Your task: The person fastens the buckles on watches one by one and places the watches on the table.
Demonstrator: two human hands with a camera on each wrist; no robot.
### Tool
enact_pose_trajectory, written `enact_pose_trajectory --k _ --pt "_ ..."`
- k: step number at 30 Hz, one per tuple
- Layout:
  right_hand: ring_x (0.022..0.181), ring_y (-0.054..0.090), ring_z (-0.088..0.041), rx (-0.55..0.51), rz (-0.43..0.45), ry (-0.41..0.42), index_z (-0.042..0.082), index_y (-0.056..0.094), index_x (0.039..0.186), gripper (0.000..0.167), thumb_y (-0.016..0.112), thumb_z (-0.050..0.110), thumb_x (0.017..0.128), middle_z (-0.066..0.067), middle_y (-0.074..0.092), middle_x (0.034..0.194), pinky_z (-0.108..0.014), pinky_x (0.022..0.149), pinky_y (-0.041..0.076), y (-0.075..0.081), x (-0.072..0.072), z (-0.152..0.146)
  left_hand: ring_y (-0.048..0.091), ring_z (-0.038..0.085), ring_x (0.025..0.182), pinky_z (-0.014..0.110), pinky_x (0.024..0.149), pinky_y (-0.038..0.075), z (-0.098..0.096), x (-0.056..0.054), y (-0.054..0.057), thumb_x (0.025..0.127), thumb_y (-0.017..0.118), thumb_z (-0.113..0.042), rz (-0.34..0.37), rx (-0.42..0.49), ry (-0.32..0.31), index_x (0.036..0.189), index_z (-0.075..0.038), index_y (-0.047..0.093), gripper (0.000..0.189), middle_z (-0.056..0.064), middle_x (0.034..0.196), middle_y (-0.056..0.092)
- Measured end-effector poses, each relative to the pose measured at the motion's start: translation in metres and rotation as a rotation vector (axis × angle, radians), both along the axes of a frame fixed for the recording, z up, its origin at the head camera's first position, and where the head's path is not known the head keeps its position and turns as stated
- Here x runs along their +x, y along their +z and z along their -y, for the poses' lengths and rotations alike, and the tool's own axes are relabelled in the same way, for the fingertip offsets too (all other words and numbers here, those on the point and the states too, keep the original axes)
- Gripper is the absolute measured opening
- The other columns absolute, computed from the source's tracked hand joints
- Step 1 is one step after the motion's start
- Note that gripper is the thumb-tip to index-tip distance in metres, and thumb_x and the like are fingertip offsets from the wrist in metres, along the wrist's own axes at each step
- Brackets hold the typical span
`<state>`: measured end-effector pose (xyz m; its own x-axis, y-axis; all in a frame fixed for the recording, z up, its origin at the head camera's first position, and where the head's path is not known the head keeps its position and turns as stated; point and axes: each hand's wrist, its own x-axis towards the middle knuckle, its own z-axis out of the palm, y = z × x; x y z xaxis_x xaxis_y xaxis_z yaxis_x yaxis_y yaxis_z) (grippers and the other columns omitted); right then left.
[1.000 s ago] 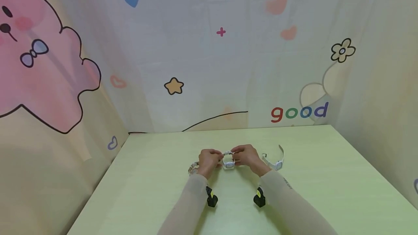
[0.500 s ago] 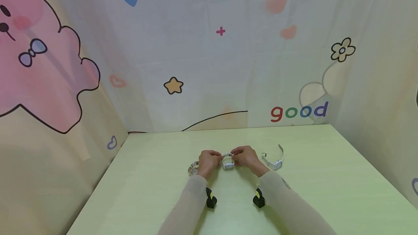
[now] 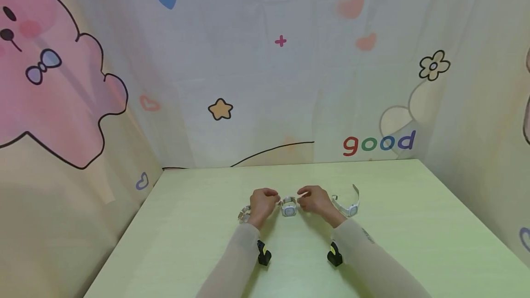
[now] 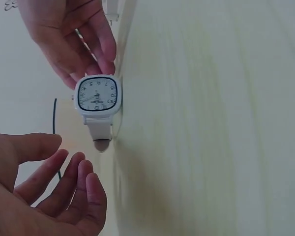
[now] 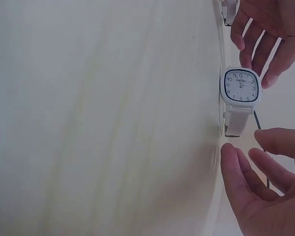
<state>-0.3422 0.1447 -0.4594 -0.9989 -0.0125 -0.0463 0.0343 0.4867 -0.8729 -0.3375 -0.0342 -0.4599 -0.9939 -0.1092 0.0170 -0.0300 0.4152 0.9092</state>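
A white wristwatch (image 3: 289, 209) with a squarish dial and white strap stands on the table between both hands, its strap looped up behind the case. In the left wrist view the watch face (image 4: 97, 96) has a dark ring around its numerals. My left hand (image 3: 264, 206) is just left of it, fingers loosely bent and holding nothing. On the other side my right hand (image 3: 318, 202) has thumb and fingers spread apart. The right wrist view shows a gap between the watch strap (image 5: 237, 120) and the right hand's fingertips (image 5: 228, 150).
A metal-banded watch (image 3: 244, 215) lies beside the left wrist, partly hidden by that hand. To the right, another white watch (image 3: 352, 209) rests with its strap undone and curving up. The pale green table (image 3: 414, 233) meets a printed cloth backdrop (image 3: 265, 82) behind.
Both hands were touching the strap of the middle watch; they have since let go and moved slightly apart. That watch stays standing in place.
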Motion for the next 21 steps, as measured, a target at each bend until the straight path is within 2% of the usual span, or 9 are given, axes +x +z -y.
enact_pose_trajectory --k 7,13,17,21 --pt "0.085 0.073 -0.027 -0.023 -0.017 0.014 -0.004 0.063 0.119 0.03 0.065 0.008 0.092 -0.02 0.07 0.107 -0.032 0.07 0.06 0.006 0.011 -0.013 0.064 0.017 0.085 0.028 0.07 0.049 0.002 0.009 0.012 0.088 0.071 -0.018 -0.035 0.037 -0.012 0.096 -0.01 0.073 0.012 0.005 0.096 0.073" --pt "0.092 0.072 -0.031 0.002 -0.016 0.032 -0.002 0.061 0.122 0.031 0.063 0.013 0.094 -0.019 0.07 0.109 -0.035 0.078 0.06 0.017 0.023 -0.03 0.066 0.019 0.09 0.031 0.076 0.052 -0.005 0.021 0.025 0.089 0.07 -0.019 -0.069 0.062 -0.059 0.103 -0.008 0.072 0.017 0.005 0.099 0.072" --pt "0.094 0.071 -0.031 0.017 -0.051 0.048 -0.001 0.062 0.121 0.03 0.062 0.013 0.095 -0.02 0.07 0.109 -0.037 0.08 0.06 0.024 0.031 -0.043 0.068 0.016 0.087 0.031 0.077 0.054 -0.013 0.027 0.034 0.089 0.07 -0.018 -0.128 0.048 -0.071 0.1 -0.011 0.073 0.014 0.003 0.095 0.073" --pt "0.096 0.071 -0.033 0.028 -0.092 0.065 -0.001 0.062 0.121 0.029 0.062 0.014 0.095 -0.021 0.07 0.109 -0.035 0.079 0.06 0.03 0.038 -0.055 0.067 0.012 0.085 0.031 0.079 0.054 -0.022 0.033 0.044 0.089 0.07 -0.019 -0.148 0.058 -0.086 0.1 -0.013 0.073 0.013 0.001 0.093 0.074"
